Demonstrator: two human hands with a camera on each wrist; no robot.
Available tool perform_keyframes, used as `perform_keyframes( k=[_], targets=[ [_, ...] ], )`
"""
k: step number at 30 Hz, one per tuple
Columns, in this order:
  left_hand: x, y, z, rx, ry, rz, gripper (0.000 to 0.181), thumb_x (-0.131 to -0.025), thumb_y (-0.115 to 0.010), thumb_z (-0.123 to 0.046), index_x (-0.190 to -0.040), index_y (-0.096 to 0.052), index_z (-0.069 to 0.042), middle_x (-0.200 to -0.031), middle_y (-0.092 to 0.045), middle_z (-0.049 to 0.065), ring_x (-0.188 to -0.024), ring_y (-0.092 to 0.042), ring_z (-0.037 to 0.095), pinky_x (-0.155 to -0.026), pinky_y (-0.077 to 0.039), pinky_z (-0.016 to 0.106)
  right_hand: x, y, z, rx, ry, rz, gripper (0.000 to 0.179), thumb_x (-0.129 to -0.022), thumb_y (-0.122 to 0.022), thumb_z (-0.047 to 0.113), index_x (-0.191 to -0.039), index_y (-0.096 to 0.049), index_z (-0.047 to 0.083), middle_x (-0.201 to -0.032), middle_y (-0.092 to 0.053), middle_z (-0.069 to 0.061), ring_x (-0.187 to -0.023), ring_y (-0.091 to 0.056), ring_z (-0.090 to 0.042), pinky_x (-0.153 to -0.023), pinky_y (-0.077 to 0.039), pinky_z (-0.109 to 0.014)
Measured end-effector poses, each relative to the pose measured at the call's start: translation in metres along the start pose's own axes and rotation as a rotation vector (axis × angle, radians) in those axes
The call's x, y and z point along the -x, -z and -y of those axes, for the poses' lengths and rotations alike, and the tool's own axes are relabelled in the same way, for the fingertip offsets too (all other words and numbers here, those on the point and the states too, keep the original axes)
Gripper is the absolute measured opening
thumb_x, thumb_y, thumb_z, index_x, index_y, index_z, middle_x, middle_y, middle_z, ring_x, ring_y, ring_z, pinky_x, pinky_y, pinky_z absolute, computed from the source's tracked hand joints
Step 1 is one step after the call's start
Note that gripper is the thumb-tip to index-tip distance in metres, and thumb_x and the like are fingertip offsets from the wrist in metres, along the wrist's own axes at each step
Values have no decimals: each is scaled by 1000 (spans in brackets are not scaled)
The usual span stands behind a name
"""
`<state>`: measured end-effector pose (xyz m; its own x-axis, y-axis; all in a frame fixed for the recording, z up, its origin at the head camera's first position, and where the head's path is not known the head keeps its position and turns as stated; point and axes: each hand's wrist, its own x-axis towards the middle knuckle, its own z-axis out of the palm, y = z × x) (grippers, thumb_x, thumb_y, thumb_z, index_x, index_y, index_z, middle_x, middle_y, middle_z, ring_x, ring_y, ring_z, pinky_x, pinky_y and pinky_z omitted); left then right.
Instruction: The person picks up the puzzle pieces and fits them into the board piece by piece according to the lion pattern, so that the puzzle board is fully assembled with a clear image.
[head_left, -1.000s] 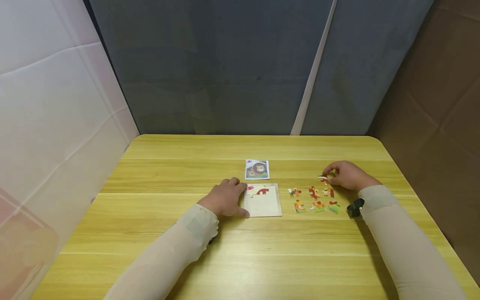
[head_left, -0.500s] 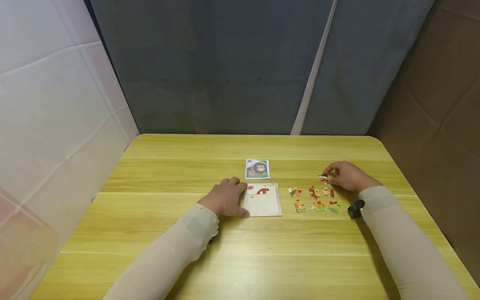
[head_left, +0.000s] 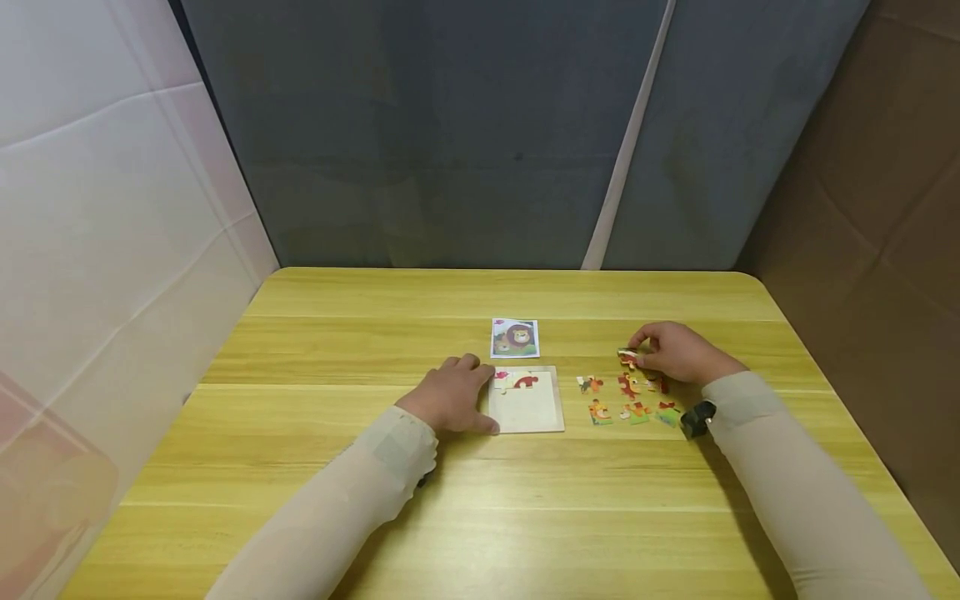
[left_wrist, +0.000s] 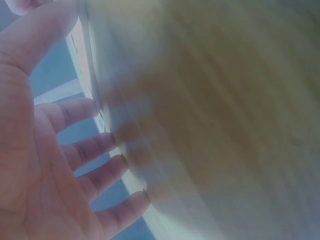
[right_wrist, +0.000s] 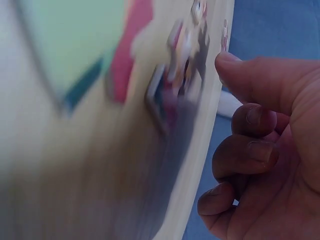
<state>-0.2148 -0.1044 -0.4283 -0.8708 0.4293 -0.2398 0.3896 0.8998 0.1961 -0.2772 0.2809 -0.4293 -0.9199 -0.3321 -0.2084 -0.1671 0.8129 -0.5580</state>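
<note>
In the head view my right hand (head_left: 678,352) pinches a jigsaw piece (head_left: 627,358) between thumb and index finger, above several loose jigsaw pieces (head_left: 628,385). Its other fingers curl under in the right wrist view, where a green and red piece (right_wrist: 122,70) looms large and blurred. My left hand (head_left: 452,396) rests with spread fingers at the left edge of a square puzzle tray (head_left: 558,408), thumb by the near corner and index finger by the far one. Placed pieces (head_left: 525,382), pink and reddish-brown, line the tray's far left part. In the left wrist view the fingers (left_wrist: 122,212) reach down to the tabletop.
Just behind the tray lies a picture card (head_left: 514,338) showing a lion. The wooden table (head_left: 360,325) backs onto a dark grey partition (head_left: 450,150). A white sheet (head_left: 135,208) hangs at left, and a brown panel (head_left: 877,183) stands at right.
My right hand has shifted left with the pinched jigsaw piece, and now covers part of a loose piece at the right. The left hand and tray have kept their place.
</note>
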Motion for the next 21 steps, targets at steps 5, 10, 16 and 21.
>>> perform_keyframes(
  k=[5,10,16,21],
  targets=[
    [0,-1,1,-2,0,2,95,-83,-84,-59,-157,-49,-13,-156,-48,13,-142,-46,39,-112,-45,59,-1,-5,10,-16,20,18,24,-103,-68,12,-125,-69,2,-74,-51,-6,-58,-47,-19,-59,-45,-35],
    [-1,-1,1,-2,4,4,95,-83,-85,-59,-158,-49,-13,-156,-48,13,-142,-46,39,-112,-45,59,-4,-10,20,1,57,18,23,-101,-70,11,-122,-71,3,-74,-52,-5,-59,-46,-17,-59,-43,-34],
    [-1,-2,1,-7,3,6,95,-83,-84,-59,-158,-49,-13,-155,-48,13,-142,-46,39,-111,-45,59,-7,-17,30,4,79,31,22,-101,-70,11,-123,-71,5,-75,-52,-5,-60,-44,-17,-59,-42,-33],
    [-1,-2,2,-5,-6,5,95,-83,-84,-59,-157,-49,-12,-156,-48,14,-141,-46,39,-111,-46,60,-8,-25,43,-2,89,57,22,-102,-70,12,-123,-70,5,-72,-53,-4,-57,-49,-17,-60,-44,-33]
  ],
)
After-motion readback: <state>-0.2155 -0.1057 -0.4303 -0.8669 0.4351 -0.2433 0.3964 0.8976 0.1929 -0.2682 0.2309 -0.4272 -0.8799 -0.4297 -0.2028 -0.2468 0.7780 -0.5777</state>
